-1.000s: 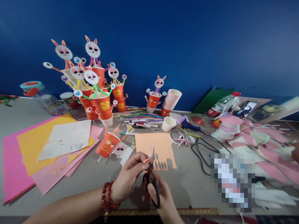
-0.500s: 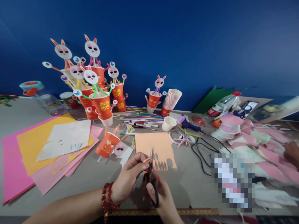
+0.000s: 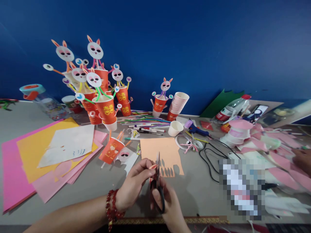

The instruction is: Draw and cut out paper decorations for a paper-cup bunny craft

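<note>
My left hand point(image 3: 136, 183), with a red bead bracelet at the wrist, pinches a small orange-and-pale paper ear point(image 3: 153, 167) between thumb and fingertips. In my right hand point(image 3: 169, 201) is a pair of scissors point(image 3: 158, 165) with black handles, blades pointing up and together, just right of the ear. Behind the blades lies an orange paper sheet point(image 3: 157, 147) with several leaf-shaped holes. A red paper cup point(image 3: 112, 151) leans on its side left of my hands, near a white paper rabbit face point(image 3: 124, 156).
Red cups with rabbit figures point(image 3: 107, 108) stand at the back left. Pens point(image 3: 148, 125) lie mid-table near a cup stack point(image 3: 179, 102). A blue glue gun point(image 3: 198, 129) trails black cable. Coloured paper point(image 3: 12, 165) lies left; another person's hand point(image 3: 301, 159) is at the right.
The scissor blades, apart before, have come together beside the ear. My left hand keeps nearly the same place. The other person's hand at the right has shifted slightly.
</note>
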Motion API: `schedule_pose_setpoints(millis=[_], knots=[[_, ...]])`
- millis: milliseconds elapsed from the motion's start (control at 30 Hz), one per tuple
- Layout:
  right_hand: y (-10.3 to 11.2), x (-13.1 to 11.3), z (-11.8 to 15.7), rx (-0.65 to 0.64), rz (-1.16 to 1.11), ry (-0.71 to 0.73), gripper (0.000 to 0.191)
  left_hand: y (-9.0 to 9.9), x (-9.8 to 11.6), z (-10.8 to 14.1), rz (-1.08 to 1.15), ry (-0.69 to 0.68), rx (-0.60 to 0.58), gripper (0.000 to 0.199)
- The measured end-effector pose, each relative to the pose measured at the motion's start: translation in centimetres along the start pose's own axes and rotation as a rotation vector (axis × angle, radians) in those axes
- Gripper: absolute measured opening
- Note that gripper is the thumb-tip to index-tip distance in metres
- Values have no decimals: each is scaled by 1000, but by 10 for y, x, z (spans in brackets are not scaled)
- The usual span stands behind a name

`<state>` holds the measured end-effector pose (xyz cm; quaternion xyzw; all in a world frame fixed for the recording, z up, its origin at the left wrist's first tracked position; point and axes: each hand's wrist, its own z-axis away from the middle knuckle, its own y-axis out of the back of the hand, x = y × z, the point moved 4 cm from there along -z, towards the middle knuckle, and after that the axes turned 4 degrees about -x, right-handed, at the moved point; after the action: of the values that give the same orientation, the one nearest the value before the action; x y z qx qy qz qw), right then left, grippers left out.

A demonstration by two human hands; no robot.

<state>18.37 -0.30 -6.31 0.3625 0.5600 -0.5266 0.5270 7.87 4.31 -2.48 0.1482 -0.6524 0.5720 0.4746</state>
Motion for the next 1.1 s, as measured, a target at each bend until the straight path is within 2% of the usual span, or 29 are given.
schedule_pose_setpoints(millis=[100, 200, 233, 367, 467, 867, 1000, 1100], knots=[[12, -8, 0, 125, 50, 78, 35, -3, 8, -2, -99, -52, -53, 20], [28, -27, -3, 282, 74, 171, 26, -4, 13, -5, -289, -76, -123, 23], [31, -33, -5, 295, 71, 181, 24, -4, 13, -6, -361, -76, -147, 23], [33, -54, -14, 237, 131, 234, 21, -3, 13, -6, -622, -116, -182, 16], [32, -56, -17, 198, 183, 222, 24, -4, 14, -5, -723, -158, -192, 13], [26, -46, -16, 276, 65, 161, 31, -4, 20, -4, -682, -224, -118, 15], [23, -46, -18, 245, 72, 158, 31, -2, 21, -4, -712, -269, -112, 15], [24, -41, -14, 182, 75, 99, 32, -1, 23, -3, -683, -281, -104, 12]])
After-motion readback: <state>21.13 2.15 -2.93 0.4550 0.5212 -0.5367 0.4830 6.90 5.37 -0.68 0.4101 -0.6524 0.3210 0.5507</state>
